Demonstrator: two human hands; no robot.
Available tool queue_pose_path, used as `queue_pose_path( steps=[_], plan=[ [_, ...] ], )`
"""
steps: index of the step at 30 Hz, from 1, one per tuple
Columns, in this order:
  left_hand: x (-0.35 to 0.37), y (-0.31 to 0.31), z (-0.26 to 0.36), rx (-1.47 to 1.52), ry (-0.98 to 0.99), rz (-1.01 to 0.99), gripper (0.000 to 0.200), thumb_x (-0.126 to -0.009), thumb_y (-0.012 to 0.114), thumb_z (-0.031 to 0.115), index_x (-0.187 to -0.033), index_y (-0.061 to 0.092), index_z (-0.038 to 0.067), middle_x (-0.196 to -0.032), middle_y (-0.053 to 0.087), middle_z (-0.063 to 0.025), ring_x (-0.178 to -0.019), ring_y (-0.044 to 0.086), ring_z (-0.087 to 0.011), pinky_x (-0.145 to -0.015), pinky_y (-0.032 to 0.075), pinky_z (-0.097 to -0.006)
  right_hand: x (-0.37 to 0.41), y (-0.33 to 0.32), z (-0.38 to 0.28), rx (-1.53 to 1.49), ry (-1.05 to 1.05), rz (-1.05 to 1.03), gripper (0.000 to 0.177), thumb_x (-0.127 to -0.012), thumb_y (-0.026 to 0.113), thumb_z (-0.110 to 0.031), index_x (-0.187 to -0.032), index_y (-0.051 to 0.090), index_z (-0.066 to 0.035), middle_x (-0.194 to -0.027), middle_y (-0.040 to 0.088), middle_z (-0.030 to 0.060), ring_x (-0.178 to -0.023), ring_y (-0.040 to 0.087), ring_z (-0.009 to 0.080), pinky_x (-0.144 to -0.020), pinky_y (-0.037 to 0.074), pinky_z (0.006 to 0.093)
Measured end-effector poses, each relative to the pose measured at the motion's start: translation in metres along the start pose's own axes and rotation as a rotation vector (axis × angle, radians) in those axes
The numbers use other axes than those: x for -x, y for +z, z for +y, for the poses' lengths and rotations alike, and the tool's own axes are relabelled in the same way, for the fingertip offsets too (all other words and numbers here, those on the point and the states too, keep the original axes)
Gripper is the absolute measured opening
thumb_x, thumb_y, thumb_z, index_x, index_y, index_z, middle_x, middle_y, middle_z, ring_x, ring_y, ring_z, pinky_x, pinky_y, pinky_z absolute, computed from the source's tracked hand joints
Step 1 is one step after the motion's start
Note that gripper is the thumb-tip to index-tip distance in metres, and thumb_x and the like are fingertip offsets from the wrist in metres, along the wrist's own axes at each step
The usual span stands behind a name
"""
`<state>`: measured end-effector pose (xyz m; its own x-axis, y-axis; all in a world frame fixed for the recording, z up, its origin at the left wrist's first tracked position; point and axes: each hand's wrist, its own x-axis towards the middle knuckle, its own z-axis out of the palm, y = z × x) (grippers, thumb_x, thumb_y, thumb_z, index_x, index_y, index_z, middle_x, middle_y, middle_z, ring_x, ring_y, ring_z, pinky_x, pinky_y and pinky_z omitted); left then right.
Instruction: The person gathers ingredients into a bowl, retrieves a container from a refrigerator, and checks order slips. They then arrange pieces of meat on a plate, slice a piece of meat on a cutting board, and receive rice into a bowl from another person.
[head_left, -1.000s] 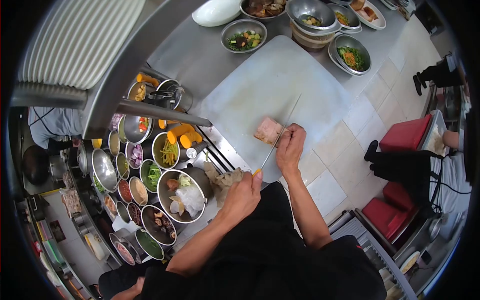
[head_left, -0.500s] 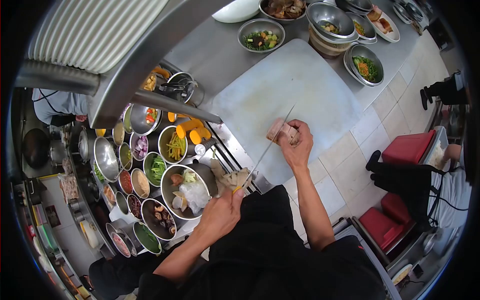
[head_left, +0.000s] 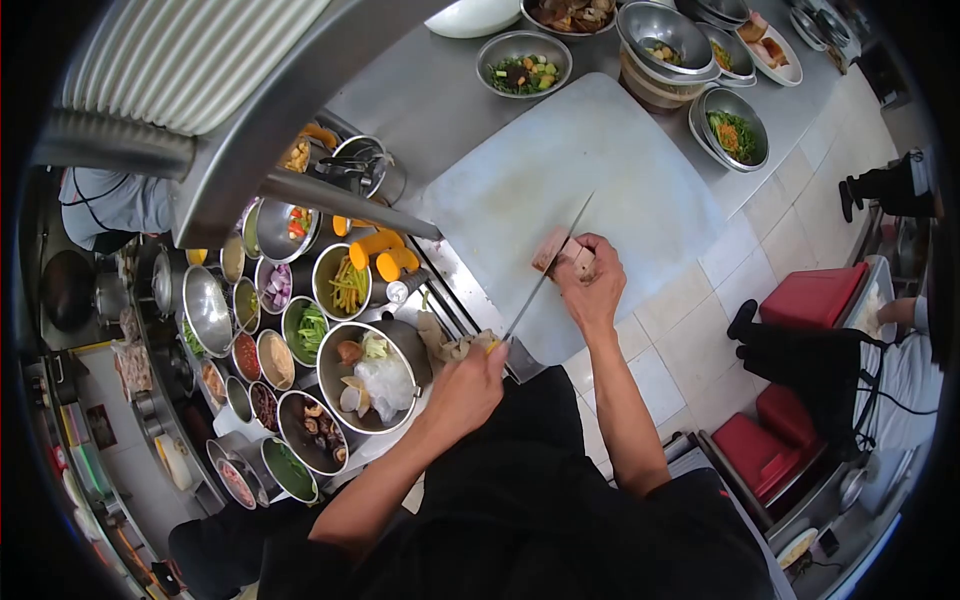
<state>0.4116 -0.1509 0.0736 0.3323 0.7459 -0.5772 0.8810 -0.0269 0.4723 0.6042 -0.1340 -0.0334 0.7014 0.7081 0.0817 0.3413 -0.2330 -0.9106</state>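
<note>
My left hand is wrapped around the yellow handle of a knife. The long thin blade points away over the white cutting board and lies across a piece of meat, pinkish with pale layers. My right hand grips the near part of that meat with bent fingers, close beside the blade. Whether the blade has gone right through cannot be made out. A crumpled beige cloth lies just beyond my left hand.
A large steel pot with scraps and a plastic bag stands left of the board, among several ingredient bowls. More bowls, such as one with chopped vegetables, line the board's far side. A metal rail runs above left. Other people stand at both sides.
My left hand and the knife have moved forward and slightly right, the blade now reaching further across the meat. The meat's far part has tilted a little. My right hand stays nearly in place.
</note>
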Motion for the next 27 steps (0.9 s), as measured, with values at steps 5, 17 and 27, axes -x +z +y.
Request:
queue_pose_path(
  steps=[5, 17, 27],
  plan=[
    [-0.055, 0.026, 0.018, 0.086, 0.099, 0.063, 0.045, -0.096, 0.037, 0.035, -0.085, 0.051, -0.007, -0.071, 0.056, -0.0344, -0.074, 0.056, -0.0517, -0.067, 0.043, -0.0553, 0.002, -0.001, -0.001, -0.003, 0.016, -0.006, 0.029, -0.067, 0.066, -0.014, -0.092, 0.06, -0.001, -0.086, 0.062, 0.0141, -0.08, 0.059, 0.026, -0.074, 0.047, 0.0344],
    [0.126, -0.135, 0.002, 0.34, -0.475, -0.33, 0.031, -0.092, 0.047, 0.029, -0.096, 0.047, -0.002, -0.055, 0.052, -0.0062, -0.044, 0.055, -0.0151, -0.044, 0.045, -0.0305, -0.064, -0.043, -0.044, 0.677, -0.878, -1.068, 0.086, -0.054, 0.073, -0.005, -0.131, 0.037, -0.016, -0.136, 0.032, 0.0121, -0.124, 0.033, 0.0347, -0.101, 0.034, 0.0438],
    [0.079, -0.157, 0.009, 0.347, -0.639, -0.507, 0.033, -0.088, 0.042, 0.024, -0.106, 0.049, -0.002, -0.064, 0.055, -0.0142, -0.044, 0.056, -0.0228, -0.043, 0.047, -0.0352, -0.074, -0.029, -0.057, 0.473, -0.701, -1.189, 0.063, -0.049, 0.071, -0.003, -0.107, 0.048, -0.008, -0.108, 0.052, 0.0125, -0.105, 0.046, 0.0326, -0.086, 0.045, 0.0379]
  ],
)
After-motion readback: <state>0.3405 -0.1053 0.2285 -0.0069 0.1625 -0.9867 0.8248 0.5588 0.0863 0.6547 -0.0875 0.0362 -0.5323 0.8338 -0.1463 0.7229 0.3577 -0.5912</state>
